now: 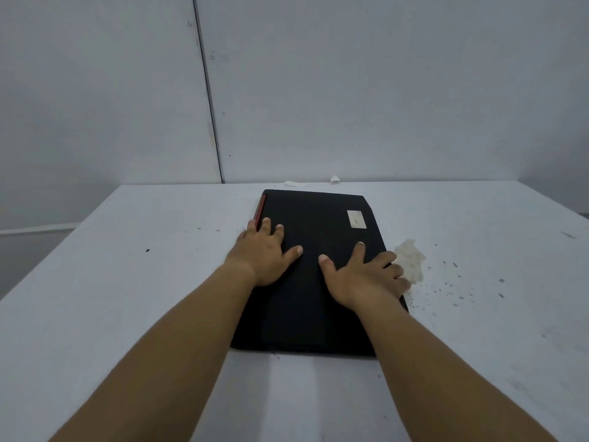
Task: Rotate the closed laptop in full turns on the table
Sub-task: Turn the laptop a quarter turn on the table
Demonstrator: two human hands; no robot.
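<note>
Pale grey wall panels [382,90] fill the back of the room, split by a dark vertical seam [208,100]. Below them a white table [127,298] stretches forward, speckled with dark flecks on its right side. The closed black laptop [314,275] lies flat near the table's middle, long side running away from the viewer, a red strip [259,208] on its far-left edge. The left hand [263,253] and right hand [363,275] press flat on the lid, fingers spread. A white crumpled scrap [411,260] sits just beside the right hand. A small pale sticker [357,219] marks the lid.
</note>
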